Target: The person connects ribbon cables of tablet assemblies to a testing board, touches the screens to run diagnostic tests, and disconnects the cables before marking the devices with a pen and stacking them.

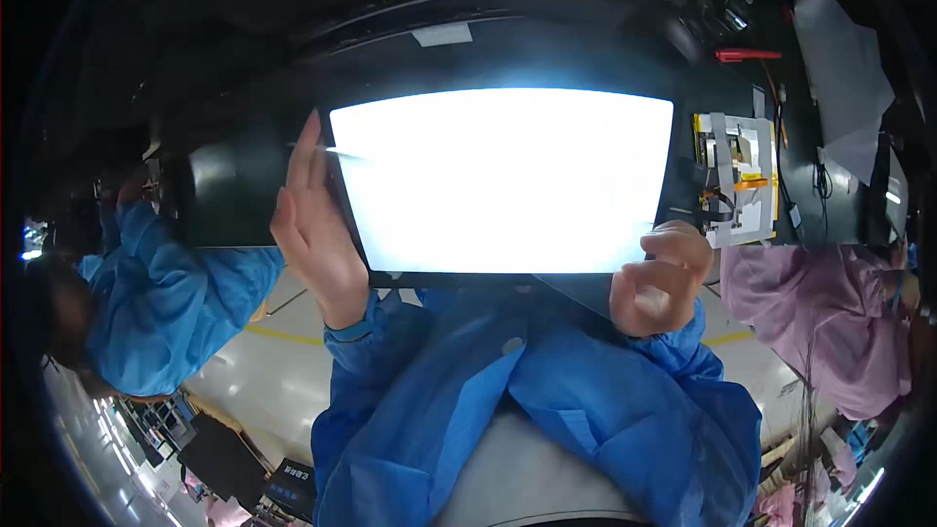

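Left fingers [305,161] outstretched beside lit screen [508,181], right fingers [680,244] curled at its corner, grip unclear.

One white-lit panel [503,181], two hands [320,234] [673,268] — one red object [745,55], two nearby co-workers [161,303] [820,322]

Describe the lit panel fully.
The lit panel is a wide rectangle, glowing almost uniformly white, with a thin dark border and a small pale streak near its left side. Glare hides its surface texture and material. It lies lengthwise across the view, directly before the person. The open left hand is along its left edge; the right hand, fingers curled, overlaps its lower right corner. Exact contact is unclear.
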`<state>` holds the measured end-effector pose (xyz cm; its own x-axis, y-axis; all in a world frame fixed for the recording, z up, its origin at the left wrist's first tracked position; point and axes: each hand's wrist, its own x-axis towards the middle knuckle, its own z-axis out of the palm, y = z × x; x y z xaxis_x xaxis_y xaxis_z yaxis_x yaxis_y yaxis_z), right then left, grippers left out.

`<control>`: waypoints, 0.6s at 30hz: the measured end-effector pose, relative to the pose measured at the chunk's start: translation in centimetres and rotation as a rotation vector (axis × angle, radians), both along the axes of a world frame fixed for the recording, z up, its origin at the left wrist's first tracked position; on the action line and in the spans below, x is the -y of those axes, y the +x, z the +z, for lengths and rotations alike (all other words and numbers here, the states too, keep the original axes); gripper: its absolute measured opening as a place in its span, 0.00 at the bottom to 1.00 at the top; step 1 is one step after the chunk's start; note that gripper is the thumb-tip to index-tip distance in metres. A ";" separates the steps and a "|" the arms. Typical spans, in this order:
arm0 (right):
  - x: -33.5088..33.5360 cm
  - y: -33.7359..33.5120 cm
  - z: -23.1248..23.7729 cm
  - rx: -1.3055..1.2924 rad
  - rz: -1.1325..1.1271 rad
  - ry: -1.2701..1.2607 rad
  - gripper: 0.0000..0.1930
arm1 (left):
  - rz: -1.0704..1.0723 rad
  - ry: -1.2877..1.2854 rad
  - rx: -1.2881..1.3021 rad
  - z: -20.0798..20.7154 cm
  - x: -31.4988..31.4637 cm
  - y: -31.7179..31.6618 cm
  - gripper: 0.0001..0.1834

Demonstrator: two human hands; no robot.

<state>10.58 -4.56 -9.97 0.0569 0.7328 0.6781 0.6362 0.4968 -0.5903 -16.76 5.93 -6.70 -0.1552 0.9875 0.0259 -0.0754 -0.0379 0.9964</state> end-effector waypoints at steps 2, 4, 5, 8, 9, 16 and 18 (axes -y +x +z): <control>-0.5 -0.1 -0.1 -0.031 0.015 0.044 0.07 | 0.001 0.036 0.042 -0.2 0.0 -0.2 0.41; -0.8 -0.3 0.3 -0.059 0.013 0.052 0.07 | 0.005 0.056 0.018 -0.3 0.1 -0.3 0.41; -0.9 -0.3 0.7 -0.022 0.040 0.040 0.07 | 0.000 0.097 -0.019 -0.4 0.0 -0.4 0.39; -1.2 -0.2 2.6 0.027 0.172 -0.044 0.08 | 0.003 0.158 0.071 -0.6 0.0 -0.4 0.36; -1.3 -0.1 3.4 0.000 0.244 -0.108 0.08 | -0.020 0.176 0.047 -0.6 0.0 -0.4 0.35; -1.9 -0.4 5.7 -0.204 1.032 -0.515 0.05 | -0.009 0.073 0.127 0.8 0.4 0.1 0.42; -1.9 -0.9 5.6 -0.332 1.186 -0.664 0.03 | 0.038 0.071 0.114 1.0 0.5 0.2 0.40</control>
<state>9.68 -2.69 -4.33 -0.7279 0.6316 0.2669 -0.1748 0.2054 -0.9629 -16.54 5.40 -5.70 -0.1983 0.9772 0.0757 -0.1852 -0.1132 0.9762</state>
